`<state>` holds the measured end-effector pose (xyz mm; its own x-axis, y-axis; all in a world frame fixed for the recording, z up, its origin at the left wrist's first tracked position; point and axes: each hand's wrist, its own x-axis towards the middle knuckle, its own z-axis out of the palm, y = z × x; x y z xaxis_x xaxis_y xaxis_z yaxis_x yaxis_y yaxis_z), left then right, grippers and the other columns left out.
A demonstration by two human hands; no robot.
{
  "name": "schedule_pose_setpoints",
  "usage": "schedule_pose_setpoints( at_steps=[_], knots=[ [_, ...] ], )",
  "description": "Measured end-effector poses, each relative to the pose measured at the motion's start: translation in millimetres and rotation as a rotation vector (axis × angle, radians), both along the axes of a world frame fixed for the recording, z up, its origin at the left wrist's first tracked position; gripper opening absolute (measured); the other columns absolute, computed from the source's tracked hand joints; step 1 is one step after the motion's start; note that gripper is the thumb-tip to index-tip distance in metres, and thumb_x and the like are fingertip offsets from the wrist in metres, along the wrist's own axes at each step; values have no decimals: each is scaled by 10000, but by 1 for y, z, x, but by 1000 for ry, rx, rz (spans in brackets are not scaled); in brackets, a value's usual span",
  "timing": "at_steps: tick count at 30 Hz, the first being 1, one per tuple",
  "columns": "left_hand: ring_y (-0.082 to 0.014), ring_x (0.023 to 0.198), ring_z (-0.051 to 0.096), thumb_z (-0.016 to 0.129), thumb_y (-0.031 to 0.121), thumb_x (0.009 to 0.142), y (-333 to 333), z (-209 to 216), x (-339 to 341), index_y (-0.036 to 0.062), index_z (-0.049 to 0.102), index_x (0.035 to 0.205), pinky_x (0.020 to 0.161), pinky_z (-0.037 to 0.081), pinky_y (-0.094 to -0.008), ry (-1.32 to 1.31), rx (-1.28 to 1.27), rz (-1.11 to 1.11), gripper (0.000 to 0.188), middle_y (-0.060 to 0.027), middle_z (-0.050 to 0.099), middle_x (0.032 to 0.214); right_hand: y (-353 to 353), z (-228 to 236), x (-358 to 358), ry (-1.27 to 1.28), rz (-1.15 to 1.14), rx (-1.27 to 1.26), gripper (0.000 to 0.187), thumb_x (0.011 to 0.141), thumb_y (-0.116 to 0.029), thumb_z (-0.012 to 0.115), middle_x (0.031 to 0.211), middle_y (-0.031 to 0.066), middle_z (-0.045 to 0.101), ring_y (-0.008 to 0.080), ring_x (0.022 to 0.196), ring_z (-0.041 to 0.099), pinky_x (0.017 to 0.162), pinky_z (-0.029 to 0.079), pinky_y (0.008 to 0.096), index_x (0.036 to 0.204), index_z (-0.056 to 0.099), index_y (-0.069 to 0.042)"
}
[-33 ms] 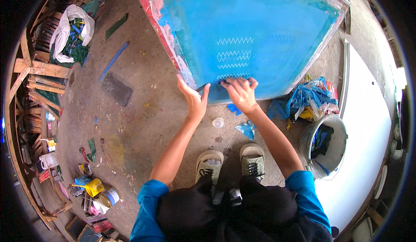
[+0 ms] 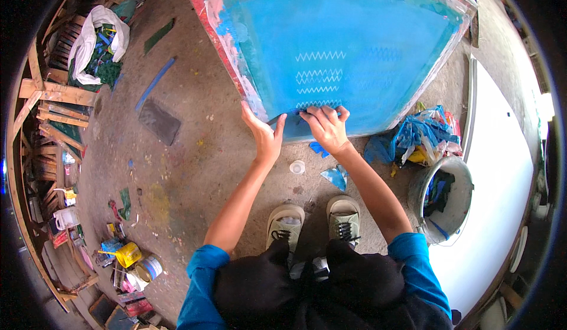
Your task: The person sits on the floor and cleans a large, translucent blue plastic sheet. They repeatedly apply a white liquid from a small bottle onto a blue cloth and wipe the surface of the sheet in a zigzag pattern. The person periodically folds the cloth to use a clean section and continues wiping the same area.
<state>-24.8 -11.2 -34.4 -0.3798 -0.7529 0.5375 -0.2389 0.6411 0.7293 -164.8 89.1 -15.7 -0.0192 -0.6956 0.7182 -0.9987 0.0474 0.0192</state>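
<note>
A screen-printing frame point(image 2: 378, 20) with a blue mesh leans up in front of me, and rows of pale zigzag lines run across its lower middle. My left hand point(image 2: 264, 136) grips its lower left corner, thumb on the near side and fingers along the red-and-pink edge. By that thumb lies a short dark strip point(image 2: 274, 119). My right hand point(image 2: 326, 128) has its fingers curled together against the mesh just under the lowest zigzag row. Something small and dark blue shows at its fingertips; its kind cannot be made out.
At my right stand a grey bucket point(image 2: 418, 197) holding dark scraps, a heap of blue plastic bags point(image 2: 413, 135) and a large white board point(image 2: 502, 170). Paint cans point(image 2: 149, 268), a white sack point(image 2: 119, 26) and wooden racks point(image 2: 59, 94) line the left. Scraps dot the concrete floor.
My right hand has shifted very slightly to the left at the fingertips. My left hand and the frame stay where they were.
</note>
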Motion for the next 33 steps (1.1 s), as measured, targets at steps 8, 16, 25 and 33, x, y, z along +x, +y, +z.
schedule_pose_setpoints(
  at_steps=[8, 16, 25, 33],
  knots=[
    [-421, 1270, 186, 702, 222, 776, 1, 1, 0, -57, -18, 1370, 1022, 182, -526, 38, 1, 21, 975, -301, 107, 1369, 34, -14, -25, -55, -203, -14, 194, 698, -154, 586, 873, -54, 567, 149, 870, 490, 826, 277, 399, 884, 627, -191],
    [-416, 1270, 192, 710, 229, 768, -1, 1, -1, -49, 10, 1371, 1024, 185, -522, 57, 17, 15, 965, -294, 119, 1365, 30, 8, -38, -31, -229, -93, 167, 671, -139, 636, 839, -67, 557, 140, 845, 482, 809, 261, 379, 820, 611, -211],
    [-415, 1263, 197, 704, 217, 775, 0, -1, -3, -41, -7, 1373, 1021, 181, -524, 104, 54, -9, 963, -287, 128, 1362, 40, -6, -39, -83, -215, -51, 234, 641, -81, 693, 844, -55, 553, 173, 842, 464, 802, 265, 388, 825, 620, -206],
    [-418, 1260, 196, 699, 220, 781, 0, 0, -2, -39, -4, 1372, 1021, 179, -528, 95, 47, -5, 955, -286, 118, 1363, 21, 12, -33, -158, -188, -136, 224, 641, -71, 706, 821, -56, 548, 165, 814, 457, 794, 263, 382, 799, 631, -211]
  ],
)
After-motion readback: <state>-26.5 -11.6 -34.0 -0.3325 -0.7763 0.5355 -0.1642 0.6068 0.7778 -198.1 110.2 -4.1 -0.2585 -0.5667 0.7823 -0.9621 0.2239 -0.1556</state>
